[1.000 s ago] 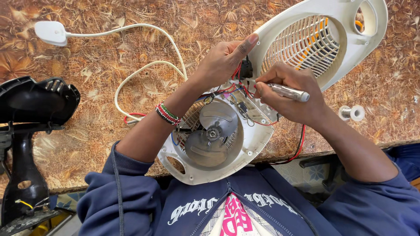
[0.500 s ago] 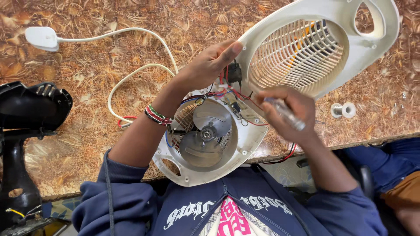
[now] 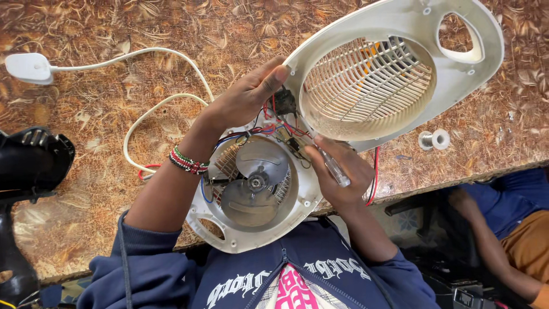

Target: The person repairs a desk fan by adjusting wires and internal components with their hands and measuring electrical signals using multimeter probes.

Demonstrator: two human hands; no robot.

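- Brown, leaf-patterned worktop (image 3: 114, 229) spreads under everything, its near edge running just below the hands.
- Far to the left of the left hand, a black appliance body (image 3: 26, 171) stands at the worktop's corner.
- Up and left of the left hand lies a white plug (image 3: 26, 67); its white cord (image 3: 148, 111) loops across the worktop and passes under the left forearm.
- A beaded wristband (image 3: 187, 161) in red, green, white and black circles the left wrist.
- Left hand (image 3: 243, 103) reaches up across the opened fan heater, fingers stretched out, fingertips pressing on the rim of the grille cover and on a small black switch (image 3: 284, 103) with red wires at it.
- Below and between the two hands sits the heater's rear shell (image 3: 251, 229), white, with a metal fan blade (image 3: 254, 180) in its round well and a coil element showing at the left of the well.
- Right hand (image 3: 340, 174) is curled closed around a clear-handled screwdriver (image 3: 337, 171), held just beside the wiring at the shell's upper edge.
- Above the right hand, the white grille cover (image 3: 400, 74) tilts up, open, hinged away from the shell.
- To the right of the right hand a small solder spool (image 3: 433, 139) lies on the worktop.
- Lower right, beyond the worktop edge, another person's arm in blue and tan (image 3: 503, 229) shows.
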